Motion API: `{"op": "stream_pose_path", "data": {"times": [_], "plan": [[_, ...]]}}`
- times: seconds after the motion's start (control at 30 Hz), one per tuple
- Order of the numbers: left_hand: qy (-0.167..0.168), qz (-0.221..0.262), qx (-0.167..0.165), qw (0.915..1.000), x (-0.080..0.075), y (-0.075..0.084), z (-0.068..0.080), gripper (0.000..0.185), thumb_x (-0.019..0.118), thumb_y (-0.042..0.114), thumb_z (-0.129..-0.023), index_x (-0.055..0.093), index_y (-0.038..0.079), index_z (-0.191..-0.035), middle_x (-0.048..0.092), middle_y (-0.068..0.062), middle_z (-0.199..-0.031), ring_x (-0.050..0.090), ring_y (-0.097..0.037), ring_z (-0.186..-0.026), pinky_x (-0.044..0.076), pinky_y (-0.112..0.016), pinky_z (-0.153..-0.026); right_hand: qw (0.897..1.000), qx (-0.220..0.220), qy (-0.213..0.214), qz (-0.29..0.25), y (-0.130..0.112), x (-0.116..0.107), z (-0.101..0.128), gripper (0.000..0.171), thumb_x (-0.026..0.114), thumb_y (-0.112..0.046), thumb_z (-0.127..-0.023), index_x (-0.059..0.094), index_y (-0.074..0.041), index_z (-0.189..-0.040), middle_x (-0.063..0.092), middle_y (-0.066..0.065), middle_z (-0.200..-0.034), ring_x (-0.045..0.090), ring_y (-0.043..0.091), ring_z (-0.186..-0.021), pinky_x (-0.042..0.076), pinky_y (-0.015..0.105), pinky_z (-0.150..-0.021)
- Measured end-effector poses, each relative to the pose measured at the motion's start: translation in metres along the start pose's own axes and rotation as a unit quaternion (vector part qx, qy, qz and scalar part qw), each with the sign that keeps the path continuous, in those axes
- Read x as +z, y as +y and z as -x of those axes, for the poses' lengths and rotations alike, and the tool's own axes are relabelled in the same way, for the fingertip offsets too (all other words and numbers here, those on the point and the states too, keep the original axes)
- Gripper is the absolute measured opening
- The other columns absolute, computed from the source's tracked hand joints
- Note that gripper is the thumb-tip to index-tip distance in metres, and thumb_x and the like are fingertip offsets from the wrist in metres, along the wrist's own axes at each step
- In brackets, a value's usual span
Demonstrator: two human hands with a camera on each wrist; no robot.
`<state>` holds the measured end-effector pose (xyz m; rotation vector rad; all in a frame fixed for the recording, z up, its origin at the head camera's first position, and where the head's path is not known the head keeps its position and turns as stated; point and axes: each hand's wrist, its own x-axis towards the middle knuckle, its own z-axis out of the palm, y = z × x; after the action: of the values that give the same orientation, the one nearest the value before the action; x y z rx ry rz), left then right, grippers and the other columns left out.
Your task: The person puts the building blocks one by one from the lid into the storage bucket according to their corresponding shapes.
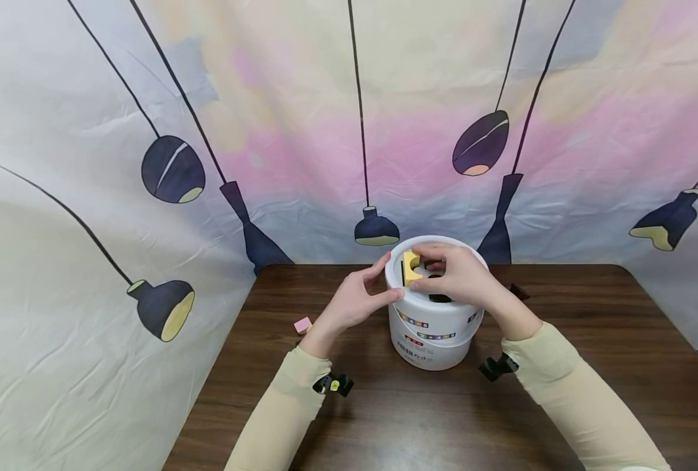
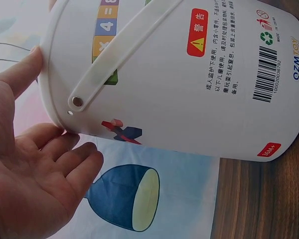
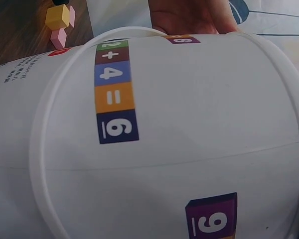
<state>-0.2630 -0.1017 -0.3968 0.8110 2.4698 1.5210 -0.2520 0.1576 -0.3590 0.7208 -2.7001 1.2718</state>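
Note:
A white toy bucket (image 1: 431, 327) with a shape-hole lid stands in the middle of the brown table (image 1: 590, 366). My right hand (image 1: 451, 275) reaches over the lid and pinches a yellow block (image 1: 410, 267) between thumb and forefinger, at the lid's left part. My left hand (image 1: 357, 297) touches the bucket's left rim with its thumb and fingertips. In the left wrist view the thumb lies on the rim of the bucket (image 2: 189, 79) and the fingers (image 2: 65, 164) lie relaxed beside the wall. The right wrist view is filled by the bucket's wall (image 3: 154, 139) with number stickers.
A pink block (image 1: 303, 324) lies on the table left of my left wrist. A dark block (image 1: 518, 291) sits behind my right forearm. The right wrist view shows a yellow cube (image 3: 57, 17) next to a pink piece (image 3: 60, 36). A lamp-printed cloth (image 1: 148, 163) hangs behind and left.

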Motion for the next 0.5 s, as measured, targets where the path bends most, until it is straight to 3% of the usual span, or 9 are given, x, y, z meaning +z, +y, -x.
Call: {"op": "stream_pose_path", "data": {"times": [0.5], "plan": [[-0.003, 0.018, 0.004, 0.9998, 0.0011, -0.0005, -0.0005, 0.084, 0.078, 0.036, -0.100, 0.034, 0.017, -0.168, 0.035, 0.002, -0.171, 0.038, -0.019, -0.154, 0.040, -0.042, -0.120, 0.999, -0.019, 0.010, 0.024, 0.0004, 0.0025, 0.0034, 0.071, 0.091, -0.021, -0.088, 0.062, -0.001, -0.150, 0.063, 0.016, -0.149, 0.072, 0.036, -0.117, 0.058, 0.051, -0.100]]}}
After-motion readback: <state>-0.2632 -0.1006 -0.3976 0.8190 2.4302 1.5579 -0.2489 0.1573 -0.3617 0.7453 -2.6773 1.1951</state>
